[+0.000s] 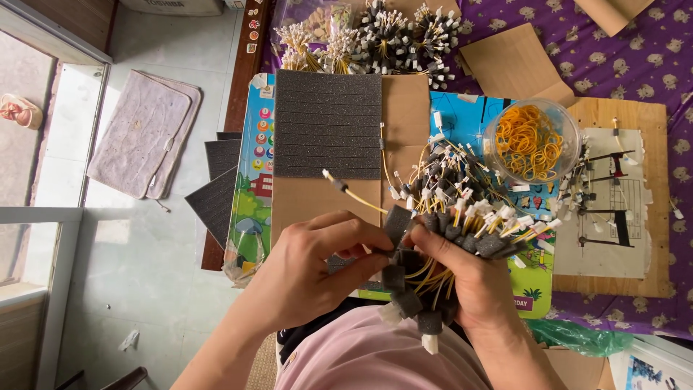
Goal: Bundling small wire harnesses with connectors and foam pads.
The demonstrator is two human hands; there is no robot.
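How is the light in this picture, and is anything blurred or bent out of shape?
Head view: soft daylight, brightest on the pale floor at left, with no harsh glare. The left hand, right hand and the bundle of yellow cables they grip look sharp. Straight edges bow slightly near the frame's sides, as with a wide lens.

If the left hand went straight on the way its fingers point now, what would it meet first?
The left hand points right, toward the right hand. It would probably first meet the bundle of yellow cables with grey foam sleeves held there; its fingertips already appear to touch the foam, though depth is unclear.
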